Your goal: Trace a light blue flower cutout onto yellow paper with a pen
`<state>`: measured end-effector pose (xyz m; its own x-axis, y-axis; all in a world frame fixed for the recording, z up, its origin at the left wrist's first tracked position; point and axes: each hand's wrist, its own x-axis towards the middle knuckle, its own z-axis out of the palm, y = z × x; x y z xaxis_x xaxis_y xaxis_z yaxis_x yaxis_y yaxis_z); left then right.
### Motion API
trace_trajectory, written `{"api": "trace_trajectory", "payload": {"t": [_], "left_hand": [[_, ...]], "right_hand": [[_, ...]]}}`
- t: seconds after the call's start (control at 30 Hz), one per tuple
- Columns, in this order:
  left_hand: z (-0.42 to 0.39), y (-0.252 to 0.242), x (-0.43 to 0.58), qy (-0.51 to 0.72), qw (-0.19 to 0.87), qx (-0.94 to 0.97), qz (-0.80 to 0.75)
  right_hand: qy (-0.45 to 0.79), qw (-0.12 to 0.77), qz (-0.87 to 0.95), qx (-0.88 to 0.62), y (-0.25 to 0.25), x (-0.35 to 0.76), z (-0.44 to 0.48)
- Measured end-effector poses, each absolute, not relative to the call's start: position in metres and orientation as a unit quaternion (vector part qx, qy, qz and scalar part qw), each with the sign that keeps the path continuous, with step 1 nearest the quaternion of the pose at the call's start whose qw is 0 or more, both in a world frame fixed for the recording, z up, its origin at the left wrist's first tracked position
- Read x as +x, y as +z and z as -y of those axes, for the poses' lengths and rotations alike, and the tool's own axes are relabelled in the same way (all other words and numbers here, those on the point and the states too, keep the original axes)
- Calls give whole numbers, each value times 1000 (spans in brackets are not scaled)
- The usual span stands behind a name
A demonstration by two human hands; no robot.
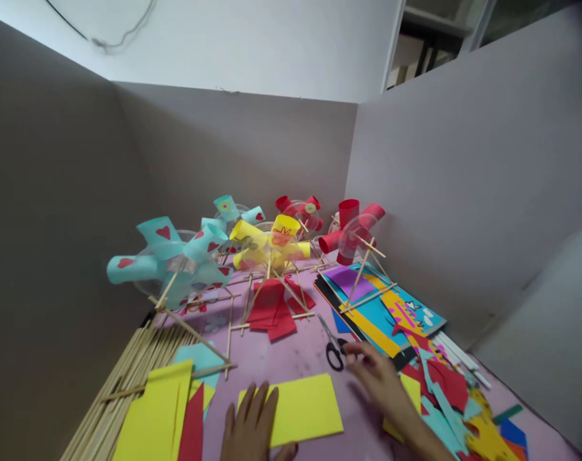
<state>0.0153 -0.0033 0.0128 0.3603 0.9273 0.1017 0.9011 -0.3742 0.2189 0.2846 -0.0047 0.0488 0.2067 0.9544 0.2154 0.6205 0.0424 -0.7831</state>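
My left hand [250,422] lies flat with fingers spread on the left part of a yellow paper sheet [307,406] on the pink tabletop. My right hand [379,384] is at the black handles of a pair of scissors [335,356], its fingers loosely bent and apart. The fingertips overlap one handle loop; whether they touch it I cannot make out. The scissors rest on the table, blades pointing away and left. Part of another yellow piece [410,389] shows beneath my right forearm. Red paper pieces [271,310] lie beyond the yellow sheet.
Paper-bladed pinwheels on stick stands, light blue [163,256], yellow [283,230] and red [348,214], stand at the back. Wooden sticks [113,384] and yellow sheets [151,410] lie left. Colored pads [367,301] and paper scraps [444,384] lie right. Grey partitions [242,134] enclose the table.
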Motion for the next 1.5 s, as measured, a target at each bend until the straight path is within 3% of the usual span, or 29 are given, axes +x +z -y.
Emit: {"api": "trace_trajectory", "payload": {"t": [0.07,0.23,0.33,0.77,1.0,1.17,1.3,1.4,1.5], "left_hand": [[5,19,14,93,95,825,-549],[9,30,9,68,144,821,-548],[12,40,9,62,171,812,-554],[19,83,11,138,212,756,-603],[11,80,8,136,194,743,-626],[8,74,5,179,217,733,-619],[12,70,1,275,258,710,-594],[17,67,-1,342,276,697,-567],[20,66,-4,398,288,682,-541]], "right_hand": [[245,380,639,-622,42,256,17],[281,182,762,-554,36,225,19],[253,163,781,-548,33,225,16],[104,208,822,-520,-34,242,3],[119,255,808,-517,-26,237,2],[182,288,777,-528,-11,229,8],[239,399,722,-512,-19,227,9],[374,499,584,-520,-21,228,11],[526,536,472,-462,-7,230,16]]}}
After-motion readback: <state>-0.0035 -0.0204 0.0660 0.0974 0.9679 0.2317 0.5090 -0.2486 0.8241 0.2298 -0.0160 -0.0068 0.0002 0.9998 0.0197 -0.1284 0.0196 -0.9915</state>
